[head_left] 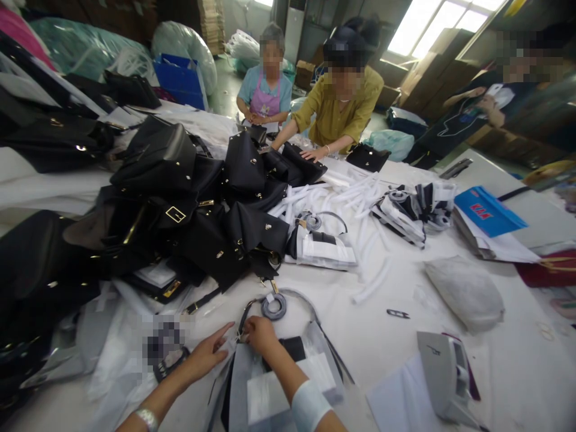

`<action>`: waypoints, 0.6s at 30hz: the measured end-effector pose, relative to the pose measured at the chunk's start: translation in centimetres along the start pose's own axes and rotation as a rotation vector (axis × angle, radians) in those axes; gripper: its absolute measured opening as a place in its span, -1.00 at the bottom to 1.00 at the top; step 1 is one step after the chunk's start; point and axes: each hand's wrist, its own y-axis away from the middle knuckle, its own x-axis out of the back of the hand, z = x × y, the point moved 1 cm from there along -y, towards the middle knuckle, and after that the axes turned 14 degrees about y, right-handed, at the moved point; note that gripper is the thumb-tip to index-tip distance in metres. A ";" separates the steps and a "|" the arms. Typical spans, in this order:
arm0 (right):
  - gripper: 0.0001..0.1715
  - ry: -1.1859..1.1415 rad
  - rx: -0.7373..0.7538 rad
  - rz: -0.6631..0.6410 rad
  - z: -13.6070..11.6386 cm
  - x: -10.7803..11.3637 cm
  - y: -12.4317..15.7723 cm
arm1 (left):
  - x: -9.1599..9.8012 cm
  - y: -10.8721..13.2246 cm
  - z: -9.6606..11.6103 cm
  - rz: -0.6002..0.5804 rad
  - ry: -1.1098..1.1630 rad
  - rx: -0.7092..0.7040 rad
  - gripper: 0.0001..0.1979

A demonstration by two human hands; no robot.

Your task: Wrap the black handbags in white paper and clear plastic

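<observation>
Two bare hands, viewed remotely through my head camera. Item: left hand (204,358), fingers spread, index outstretched, at the upper left edge of the bag; contact I cannot tell. Item: right hand (260,334), fingers curled inward at the bag's top left corner, near the strap's end; what they pinch, if anything, I cannot tell. One grey-wrapped bag (240,393), lying on the white table (355,342) directly before me, partly beneath the right forearm. One dark strap (300,295), arched beyond the bag's top. One grey coil (283,306), within that arch. One heap of black bags (155,153), ahead to the left. Numerous white tubes (360,193), loose, farther off. One small cutter (398,314), lying to the right. One blue folder (489,211), atop papers.
</observation>
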 end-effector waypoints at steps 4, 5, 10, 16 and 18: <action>-0.61 -0.047 -0.166 0.031 -0.9 0.0 -0.7 | 0.5 -1.3 1.2 -0.177 -0.028 0.029 -0.35; -0.58 -0.051 -0.206 0.037 -1.1 0.0 -0.9 | 0.5 -1.5 1.4 -0.211 -0.033 0.030 -0.43; -0.72 -0.084 -0.297 0.040 -1.6 0.4 -1.4 | 0.2 -1.4 1.6 -0.324 -0.062 0.065 -0.65; -0.73 -0.215 -0.244 0.080 -0.7 -0.1 -1.9 | 0.2 -0.1 1.2 -0.385 -0.074 0.091 -0.67; -0.71 -0.240 -0.249 0.100 -0.2 -0.3 -2.0 | 0.8 0.7 1.2 -0.374 -0.086 0.089 -0.71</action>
